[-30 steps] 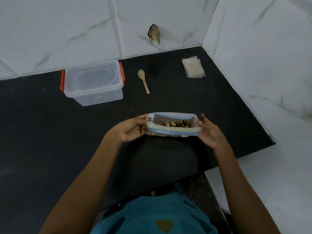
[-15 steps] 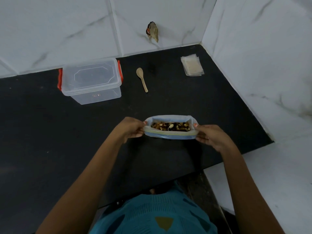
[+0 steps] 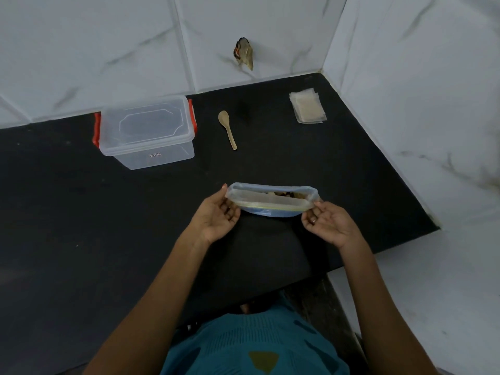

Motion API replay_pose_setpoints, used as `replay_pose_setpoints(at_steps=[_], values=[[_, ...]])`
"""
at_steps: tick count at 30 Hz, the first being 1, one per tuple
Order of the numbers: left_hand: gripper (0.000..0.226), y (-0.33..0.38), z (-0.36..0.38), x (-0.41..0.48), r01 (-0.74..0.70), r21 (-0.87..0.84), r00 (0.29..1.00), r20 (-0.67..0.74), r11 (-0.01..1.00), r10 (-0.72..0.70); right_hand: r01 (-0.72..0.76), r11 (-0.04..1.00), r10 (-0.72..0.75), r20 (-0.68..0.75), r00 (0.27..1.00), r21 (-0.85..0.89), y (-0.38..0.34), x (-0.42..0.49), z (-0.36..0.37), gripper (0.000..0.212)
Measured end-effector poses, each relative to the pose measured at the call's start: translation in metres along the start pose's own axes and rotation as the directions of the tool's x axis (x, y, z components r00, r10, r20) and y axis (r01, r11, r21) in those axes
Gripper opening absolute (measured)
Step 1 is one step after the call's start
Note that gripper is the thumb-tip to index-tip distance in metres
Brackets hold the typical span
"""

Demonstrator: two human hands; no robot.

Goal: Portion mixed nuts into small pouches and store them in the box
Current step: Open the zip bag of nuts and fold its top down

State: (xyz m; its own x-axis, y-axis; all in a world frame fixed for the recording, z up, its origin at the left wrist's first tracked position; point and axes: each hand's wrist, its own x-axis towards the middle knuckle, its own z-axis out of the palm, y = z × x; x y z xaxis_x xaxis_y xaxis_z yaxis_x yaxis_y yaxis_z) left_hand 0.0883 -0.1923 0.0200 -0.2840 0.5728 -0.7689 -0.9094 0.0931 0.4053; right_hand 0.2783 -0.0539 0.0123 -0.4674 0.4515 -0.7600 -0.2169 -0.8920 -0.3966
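Left hand (image 3: pixel 216 219): palm turned up, thumb and fingertips pinching the left end of the zip bag (image 3: pixel 270 205) at its mouth. Right hand (image 3: pixel 328 223): palm also up, fingers curled, pinching the right end of the same mouth.

The bag spans the gap between the two hands, at 3 o'clock from the left hand and 9 o'clock from the right, and is drawn out lengthwise. Its mouth stands open as a narrow slot, and a yellow zip strip runs along the near lip. Mixed nuts (image 3: pixel 284 194) show through the slot, mostly in its right half. I cannot tell whether the bag's bottom rests on the black worktop (image 3: pixel 81 212) or hangs just above it.

Going outward:
- The wooden spoon (image 3: pixel 227 128) lies at 12 o'clock from the left hand and well apart from it. It is flat, with the bowl at the far end and the handle toward the person.
- The clear box (image 3: pixel 146 131) is at 11 o'clock from the left hand, just left of the spoon. Its lid is on, there are red latches at both ends, and a small label is on the near wall.
- A stack of small pouches (image 3: pixel 307 106) sits at 12 o'clock from the right hand, near the far right corner of the worktop, and apart from the spoon.
- White marbled tiles (image 3: pixel 108 36) form the back and right walls. A small brown object (image 3: pixel 243 52) sits on the back wall at 12 o'clock beyond the spoon, too unclear to identify.
- A teal garment (image 3: pixel 251 345) is at 6 o'clock, at the bottom edge.
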Motion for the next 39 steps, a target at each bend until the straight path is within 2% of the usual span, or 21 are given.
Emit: replay_pose_setpoints(at_steps=[6,10,13,17,20,22,25,27,29,32,35,39], values=[[0.009,0.005,0.006,-0.006,-0.054,0.159,0.998,-0.021,0.986,0.058,-0.027,0.997,0.021,-0.08,0.997,-0.078,-0.002,-0.008,0.01,0.01],[0.018,0.007,-0.001,-0.006,0.016,0.007,1.0,0.009,1.0,-0.016,-0.028,0.997,0.023,-0.064,0.998,-0.071,-0.005,-0.01,0.011,0.016],[0.014,0.003,-0.006,-0.005,0.052,-0.136,0.997,0.062,0.989,-0.044,-0.004,1.0,0.004,-0.073,0.997,0.003,-0.005,-0.006,0.008,0.018],[0.021,-0.004,-0.003,-0.007,0.078,-0.339,0.993,0.109,0.938,-0.043,0.024,0.984,-0.01,-0.077,0.997,0.176,-0.001,0.0,0.006,0.021],[0.023,-0.009,0.003,-0.003,0.018,-0.32,0.998,0.07,0.947,0.005,0.041,0.96,-0.029,-0.048,0.998,0.279,0.006,-0.001,0.008,0.029],[0.02,-0.012,0.005,-0.001,-0.019,-0.27,0.996,0.074,0.963,0.041,0.067,0.957,-0.062,-0.027,0.998,0.281,0.007,-0.002,0.006,0.035],[0.013,-0.014,-0.001,-0.005,-0.029,-0.117,0.991,0.128,0.993,0.044,0.085,0.986,-0.087,0.004,0.996,0.144,0.008,-0.007,0.004,0.03],[0.018,-0.015,-0.006,-0.008,-0.021,-0.02,0.992,0.125,1.0,0.024,0.082,0.997,-0.082,-0.016,0.997,-0.006,0.011,-0.011,0.004,0.021],[0.019,-0.018,-0.005,-0.011,-0.017,-0.032,0.996,0.082,0.999,0.02,0.079,0.993,-0.084,-0.056,0.995,-0.087,0.017,-0.011,0.002,0.015],[0.021,-0.023,0.003,-0.012,-0.069,-0.084,0.998,-0.015,0.994,0.068,0.075,0.994,-0.083,-0.102,0.991,-0.084,0.025,-0.01,0.001,0.011],[0.037,-0.028,0.006,-0.012,-0.141,-0.07,0.984,-0.117,0.988,0.132,0.049,0.981,-0.078,-0.151,0.985,-0.19,0.03,-0.013,0.001,0.012],[0.013,-0.031,0.005,-0.018,-0.041,0.038,0.988,-0.145,0.998,0.046,0.068,0.969,-0.1,-0.126,0.987,-0.236,0.031,-0.015,0.001,0.009]])
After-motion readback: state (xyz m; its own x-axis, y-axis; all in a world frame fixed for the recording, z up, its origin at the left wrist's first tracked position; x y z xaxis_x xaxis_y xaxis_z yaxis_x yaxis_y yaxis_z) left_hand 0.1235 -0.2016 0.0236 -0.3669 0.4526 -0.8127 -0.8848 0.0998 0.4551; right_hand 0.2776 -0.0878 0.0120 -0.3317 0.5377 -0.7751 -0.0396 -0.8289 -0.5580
